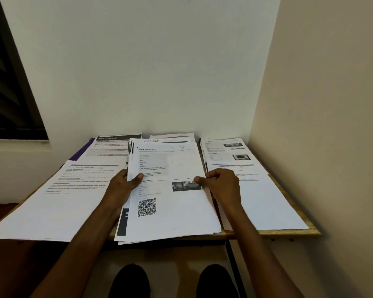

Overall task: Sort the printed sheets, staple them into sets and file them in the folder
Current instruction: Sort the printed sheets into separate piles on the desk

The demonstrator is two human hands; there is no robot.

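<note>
Stack of printed sheets (170, 190) at counter centre, top sheet with QR code, near edge overhanging the front. Left hand (125, 183) grips left edge, thumb on top, fingers curled beneath. Right hand (222, 183) pinches right edge, fingers curled. Single sheet (58, 196) just left, another pile (241, 179) right, more sheets behind. Purple folder (82, 152) partly hidden at back left. Wooden counter (289, 232) in a wall corner.

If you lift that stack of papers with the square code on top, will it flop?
Probably. The stack is thin loose sheets, so it likely sags unless held on both sides, as the left hand and right hand do. Its fanned edges suggest sheets could slide apart.
</note>
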